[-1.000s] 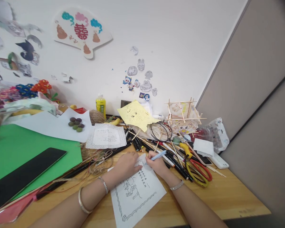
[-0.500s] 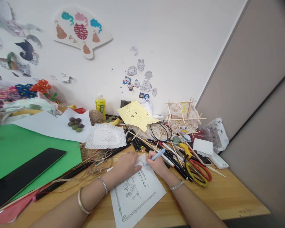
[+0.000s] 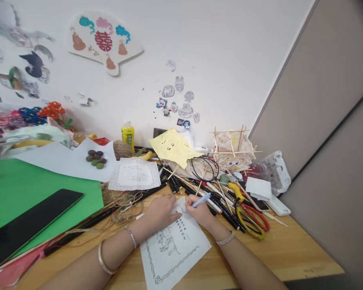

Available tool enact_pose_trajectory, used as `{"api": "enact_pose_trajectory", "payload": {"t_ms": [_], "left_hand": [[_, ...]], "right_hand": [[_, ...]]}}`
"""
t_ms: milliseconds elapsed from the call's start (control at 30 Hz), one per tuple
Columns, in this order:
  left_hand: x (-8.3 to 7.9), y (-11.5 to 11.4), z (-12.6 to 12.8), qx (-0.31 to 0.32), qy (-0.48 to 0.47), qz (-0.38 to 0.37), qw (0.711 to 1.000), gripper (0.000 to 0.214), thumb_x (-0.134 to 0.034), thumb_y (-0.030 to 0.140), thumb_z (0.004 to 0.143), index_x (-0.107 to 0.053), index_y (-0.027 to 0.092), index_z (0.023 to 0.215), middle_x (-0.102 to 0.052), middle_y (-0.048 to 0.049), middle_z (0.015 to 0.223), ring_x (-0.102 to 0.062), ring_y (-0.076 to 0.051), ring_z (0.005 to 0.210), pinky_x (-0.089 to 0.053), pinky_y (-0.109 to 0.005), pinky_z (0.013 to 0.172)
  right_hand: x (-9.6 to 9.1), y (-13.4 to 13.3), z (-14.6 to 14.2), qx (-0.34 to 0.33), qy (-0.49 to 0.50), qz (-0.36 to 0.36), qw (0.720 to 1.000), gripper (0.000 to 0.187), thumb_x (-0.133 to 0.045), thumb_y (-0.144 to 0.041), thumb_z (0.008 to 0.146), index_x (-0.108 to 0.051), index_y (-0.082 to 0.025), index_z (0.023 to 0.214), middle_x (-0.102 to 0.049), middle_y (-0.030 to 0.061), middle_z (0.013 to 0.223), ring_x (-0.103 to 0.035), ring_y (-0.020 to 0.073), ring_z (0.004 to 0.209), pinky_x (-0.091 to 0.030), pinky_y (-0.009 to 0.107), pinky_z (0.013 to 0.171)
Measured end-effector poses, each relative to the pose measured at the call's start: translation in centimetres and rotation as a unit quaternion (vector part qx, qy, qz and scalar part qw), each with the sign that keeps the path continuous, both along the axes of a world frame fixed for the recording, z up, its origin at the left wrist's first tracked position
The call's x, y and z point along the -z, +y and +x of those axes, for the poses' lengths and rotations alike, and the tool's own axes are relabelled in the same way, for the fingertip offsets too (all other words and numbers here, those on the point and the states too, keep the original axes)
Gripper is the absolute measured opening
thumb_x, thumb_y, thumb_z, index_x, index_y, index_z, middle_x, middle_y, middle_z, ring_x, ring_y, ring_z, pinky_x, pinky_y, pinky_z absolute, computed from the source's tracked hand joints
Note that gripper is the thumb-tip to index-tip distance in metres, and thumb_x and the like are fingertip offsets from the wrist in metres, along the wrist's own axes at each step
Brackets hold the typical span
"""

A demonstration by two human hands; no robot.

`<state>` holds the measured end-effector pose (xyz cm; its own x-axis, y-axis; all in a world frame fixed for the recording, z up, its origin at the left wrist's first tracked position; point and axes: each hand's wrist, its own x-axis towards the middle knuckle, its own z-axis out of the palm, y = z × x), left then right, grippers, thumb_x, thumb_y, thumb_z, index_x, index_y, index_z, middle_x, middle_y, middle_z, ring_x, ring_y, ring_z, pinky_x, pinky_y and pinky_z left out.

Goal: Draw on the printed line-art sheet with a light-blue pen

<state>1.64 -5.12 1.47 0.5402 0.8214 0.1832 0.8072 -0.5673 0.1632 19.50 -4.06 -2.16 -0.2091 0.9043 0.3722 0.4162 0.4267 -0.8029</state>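
A white sheet (image 3: 175, 251) with a line drawing and a wavy border lies on the wooden table near the front edge. My left hand (image 3: 160, 210) rests flat on its upper left part, fingers spread, pinning it down. My right hand (image 3: 199, 209) is closed round a light blue pen (image 3: 201, 200), whose tip touches the sheet's top corner. Both wrists wear bracelets.
Behind the hands lies a heap of pens and wooden sticks (image 3: 196, 183). Yellow and red scissors (image 3: 251, 219) lie to the right, a stick-frame lantern (image 3: 232, 151) behind them. Green card (image 3: 33, 185) with a black phone (image 3: 27, 223) fills the left. Twine (image 3: 121, 201) lies near my left hand.
The right hand and pen have shifted slightly left along the top of the sheet. The left hand stays put.
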Motion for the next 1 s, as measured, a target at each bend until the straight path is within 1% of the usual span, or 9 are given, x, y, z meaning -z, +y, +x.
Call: {"api": "enact_pose_trajectory", "payload": {"t_ms": [133,233,300,500,600,733,1000], "left_hand": [[0.17,0.07,0.00,0.000,-0.001,0.005,1.000,0.033,-0.050,0.045,0.079,-0.056,0.015,0.091,-0.061,-0.0099,0.092,-0.057,-0.025,0.085,-0.042,-0.033,0.072],[0.18,0.07,0.00,-0.002,-0.002,0.003,1.000,0.033,-0.050,0.045,0.079,-0.056,0.015,0.092,-0.061,-0.0098,0.092,-0.057,-0.025,0.086,-0.042,-0.033,0.073],[0.11,0.04,0.01,-0.005,-0.001,0.001,1.000,0.032,-0.051,0.044,0.079,-0.056,0.015,0.092,-0.061,-0.0101,0.092,-0.057,-0.025,0.086,-0.043,-0.033,0.073],[-0.24,-0.08,0.07,-0.006,0.005,-0.007,1.000,0.034,-0.051,0.045,0.079,-0.057,0.014,0.093,-0.061,-0.0107,0.093,-0.057,-0.026,0.087,-0.043,-0.034,0.074],[-0.26,-0.10,0.08,-0.007,0.007,-0.009,1.000,0.035,-0.051,0.045,0.079,-0.058,0.014,0.094,-0.061,-0.0111,0.094,-0.057,-0.026,0.087,-0.043,-0.035,0.074],[-0.29,-0.12,0.06,-0.009,0.004,-0.016,1.000,0.036,-0.050,0.045,0.079,-0.057,0.014,0.096,-0.061,-0.0106,0.095,-0.057,-0.026,0.089,-0.043,-0.035,0.075],[-0.28,-0.07,0.09,-0.010,0.013,-0.011,1.000,0.035,-0.050,0.045,0.079,-0.057,0.015,0.094,-0.061,-0.0104,0.093,-0.057,-0.026,0.087,-0.043,-0.034,0.074]], "right_hand": [[0.12,0.13,0.08,-0.009,-0.005,-0.001,1.000,0.018,-0.045,-0.016,0.067,-0.032,-0.020,0.056,-0.034,-0.0055,0.055,-0.035,0.0108,0.055,-0.027,0.022,0.051],[0.11,0.09,0.08,-0.002,0.005,-0.013,1.000,0.018,-0.045,-0.016,0.067,-0.031,-0.020,0.056,-0.032,-0.0058,0.055,-0.033,0.0103,0.053,-0.025,0.022,0.049],[0.02,0.03,0.05,0.006,0.012,-0.019,1.000,0.018,-0.044,-0.016,0.067,-0.031,-0.020,0.056,-0.031,-0.0059,0.055,-0.032,0.0101,0.053,-0.025,0.022,0.048],[-0.18,0.03,0.05,-0.002,0.007,-0.038,0.999,0.016,-0.043,-0.014,0.065,-0.031,-0.020,0.056,-0.031,-0.0058,0.055,-0.032,0.0099,0.054,-0.025,0.021,0.049],[-0.09,0.15,0.11,0.002,0.012,-0.037,0.999,0.016,-0.043,-0.014,0.064,-0.031,-0.020,0.056,-0.030,-0.0061,0.055,-0.031,0.0097,0.053,-0.024,0.021,0.048],[0.03,0.28,0.15,-0.013,0.013,-0.038,0.999,0.014,-0.043,-0.014,0.063,-0.032,-0.020,0.056,-0.032,-0.0059,0.055,-0.032,0.0098,0.053,-0.025,0.021,0.048],[-0.02,0.25,0.24,-0.018,0.026,-0.041,0.999,0.013,-0.041,-0.013,0.062,-0.032,-0.020,0.056,-0.030,-0.0063,0.055,-0.030,0.0096,0.052,-0.024,0.021,0.046]]}}
